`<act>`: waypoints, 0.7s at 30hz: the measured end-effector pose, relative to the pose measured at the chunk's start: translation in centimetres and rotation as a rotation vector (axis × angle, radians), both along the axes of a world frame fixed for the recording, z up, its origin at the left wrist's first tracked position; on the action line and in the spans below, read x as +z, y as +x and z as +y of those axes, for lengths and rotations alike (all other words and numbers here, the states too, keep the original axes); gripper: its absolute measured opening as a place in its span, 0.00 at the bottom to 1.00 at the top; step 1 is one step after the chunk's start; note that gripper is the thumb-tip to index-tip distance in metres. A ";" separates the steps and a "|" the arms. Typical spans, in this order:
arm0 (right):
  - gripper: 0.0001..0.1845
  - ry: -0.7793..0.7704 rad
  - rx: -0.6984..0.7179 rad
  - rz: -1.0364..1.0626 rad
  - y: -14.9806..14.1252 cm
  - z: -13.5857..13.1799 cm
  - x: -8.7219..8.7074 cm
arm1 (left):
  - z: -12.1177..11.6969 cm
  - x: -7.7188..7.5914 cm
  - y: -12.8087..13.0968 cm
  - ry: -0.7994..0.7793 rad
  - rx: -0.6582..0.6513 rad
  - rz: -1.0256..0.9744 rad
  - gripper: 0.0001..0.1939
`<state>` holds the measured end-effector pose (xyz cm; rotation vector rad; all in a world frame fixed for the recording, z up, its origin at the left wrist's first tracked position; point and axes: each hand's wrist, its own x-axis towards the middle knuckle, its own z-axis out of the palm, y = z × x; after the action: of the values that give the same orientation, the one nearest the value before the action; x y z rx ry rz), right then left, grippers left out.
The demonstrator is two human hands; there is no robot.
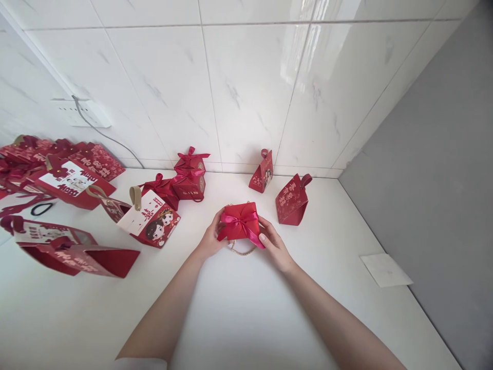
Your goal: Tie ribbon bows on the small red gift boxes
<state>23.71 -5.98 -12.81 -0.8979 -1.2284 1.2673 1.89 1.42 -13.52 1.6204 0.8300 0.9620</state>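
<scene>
Between my hands is a small red gift box (235,209), its top tied with a shiny pink-red ribbon bow (242,222). My left hand (212,235) grips its left side, the fingers partly hidden behind it. On the opposite side my right hand (275,242) holds the box, with the thumb by the ribbon's tail. A twisted gold cord handle (243,252) loops out below the box, and a bit of cord shows at its far edge. Whether the box rests on the table or is slightly raised, I cannot tell.
On the white table (231,318), a red triangular box (262,174) and a larger one (292,201) stand behind to the right. Ribboned boxes (189,180), a cartoon-printed box (154,221) and several more red boxes (77,180) fill the left. A wall socket (386,270) sits right.
</scene>
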 end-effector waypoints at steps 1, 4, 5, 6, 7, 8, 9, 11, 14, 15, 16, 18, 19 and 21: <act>0.29 0.000 -0.005 -0.002 0.0 0.0 0.0 | 0.0 0.1 0.0 -0.004 -0.001 -0.002 0.50; 0.29 -0.002 -0.019 -0.016 0.0 0.0 0.0 | -0.2 0.5 0.1 -0.023 -0.002 -0.004 0.51; 0.29 -0.004 -0.020 -0.020 0.0 0.0 0.0 | -0.3 0.7 0.2 -0.028 -0.001 -0.004 0.50; 0.29 -0.006 -0.020 -0.024 0.0 0.0 -0.1 | -0.4 0.8 0.2 -0.030 -0.001 -0.005 0.50; 0.29 -0.007 -0.020 -0.026 0.0 0.0 -0.1 | -0.4 0.9 0.2 -0.030 -0.002 -0.005 0.50; 0.29 -0.006 -0.020 -0.028 0.0 0.0 -0.2 | -0.4 1.0 0.2 -0.029 -0.002 -0.006 0.50; 0.29 -0.004 -0.022 -0.029 0.0 0.1 -0.2 | -0.4 1.0 0.2 -0.027 -0.003 -0.007 0.50; 0.29 0.003 -0.029 -0.033 0.0 0.0 -0.2 | -0.4 1.0 0.3 -0.022 -0.011 -0.008 0.50; 0.28 0.005 -0.032 -0.042 0.0 0.0 0.0 | -0.4 0.8 0.3 -0.019 -0.002 -0.009 0.50; 0.28 0.004 -0.032 -0.047 0.0 -0.1 0.0 | -0.4 0.7 0.2 -0.021 0.004 -0.007 0.50; 0.28 0.004 -0.031 -0.050 0.1 -0.1 0.1 | -0.3 0.7 0.2 -0.023 0.010 -0.005 0.50; 0.28 0.005 -0.030 -0.054 0.1 0.0 0.1 | -0.3 0.5 0.2 -0.025 0.015 -0.002 0.51; 0.28 0.006 -0.028 -0.055 0.1 0.0 0.1 | -0.3 0.5 0.2 -0.025 0.014 -0.002 0.51; 0.28 0.007 -0.045 -0.068 0.1 0.2 -0.1 | -0.2 0.3 0.3 -0.021 0.014 -0.001 0.50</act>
<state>23.80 -5.82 -12.92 -0.9645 -1.2584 1.2047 2.15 1.22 -13.18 1.5984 0.8489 0.9607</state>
